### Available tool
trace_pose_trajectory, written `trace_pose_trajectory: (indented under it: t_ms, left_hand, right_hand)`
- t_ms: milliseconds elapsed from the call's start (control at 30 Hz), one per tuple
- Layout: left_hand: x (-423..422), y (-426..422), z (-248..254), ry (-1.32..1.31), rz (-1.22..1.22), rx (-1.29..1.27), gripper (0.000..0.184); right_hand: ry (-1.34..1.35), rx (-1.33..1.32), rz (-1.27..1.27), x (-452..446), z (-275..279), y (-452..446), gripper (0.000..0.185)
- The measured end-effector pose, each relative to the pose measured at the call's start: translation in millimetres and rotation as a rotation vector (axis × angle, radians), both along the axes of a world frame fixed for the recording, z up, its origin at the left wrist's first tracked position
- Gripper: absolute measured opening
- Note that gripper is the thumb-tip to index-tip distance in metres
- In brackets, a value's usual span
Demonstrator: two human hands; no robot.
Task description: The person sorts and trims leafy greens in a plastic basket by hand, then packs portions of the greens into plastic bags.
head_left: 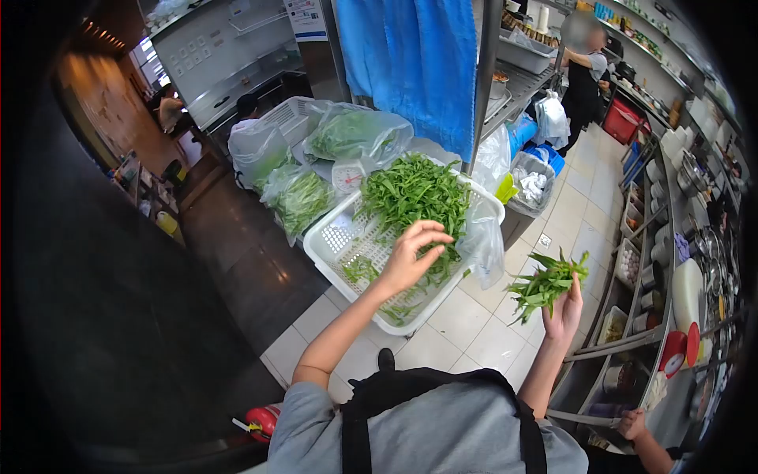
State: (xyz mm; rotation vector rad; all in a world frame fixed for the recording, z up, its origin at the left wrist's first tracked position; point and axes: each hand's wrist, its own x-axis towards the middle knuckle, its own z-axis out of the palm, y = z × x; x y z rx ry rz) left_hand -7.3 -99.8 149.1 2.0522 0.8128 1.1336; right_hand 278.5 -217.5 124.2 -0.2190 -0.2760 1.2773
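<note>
A white perforated basket [325,251] holds a large heap of leafy greens [414,192], with loose leaves scattered on its near side. Over the basket, at the near edge of the heap, is my left hand [413,254], its fingers curved and apart with nothing visible between them. To the right of the basket, above the tiled floor, my right hand [564,310] is closed on a bunch of greens [545,286], its leaves pointing left. A clear plastic bag [482,241] hangs over the basket's right rim.
Bags of greens [347,134] and a dial scale [348,175] stand behind the basket. A lined bin [530,186] is beyond it. Metal shelves [632,347] run along the right. One person [584,87] stands at the back; another person's hand [632,425] shows lower right.
</note>
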Motion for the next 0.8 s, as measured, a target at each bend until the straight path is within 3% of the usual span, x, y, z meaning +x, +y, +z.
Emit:
trace_pose_trajectory:
  t_ms: [100,167,233,367,467,567,700,800]
  left_hand:
    - [-26.6,37.5,-11.6,-0.041,0.125,0.119,0.023]
    - [-33.2,52.4,7.5,0.103,0.397,0.274,0.025]
    - [-37.0,94.8,8.2,0.145,0.479,0.470,0.035]
    - [-37.0,153.1,30.2,0.716,0.588,0.365,0.052]
    - [-53.6,209.2,24.4,0.897,0.791,0.371,0.064]
    - [-80.9,240.4,56.0,0.874,0.683,0.235,0.073]
    - [-124.7,297.6,90.7,0.612,0.585,0.558,0.079]
    - [-151.9,308.5,131.6,0.603,0.551,0.621,0.086]
  right_hand:
    - [0.028,0.005,0.024,-53.3,22.7,13.5,0.024]
    - [0.013,0.028,0.035,-84.2,29.4,19.0,0.024]
    - [0.001,0.020,0.033,-109.5,29.9,24.7,0.022]
    - [0.067,-0.065,0.054,-149.4,33.6,27.8,0.021]
    - [-0.016,-0.036,0.067,-162.3,43.1,25.1,0.019]
    - [-0.065,-0.023,0.049,-167.5,55.0,30.0,0.019]
    - [-0.136,-0.033,0.050,-177.2,64.2,37.9,0.019]
    - [-0.182,-0.041,0.078,-186.5,77.5,40.3,0.020]
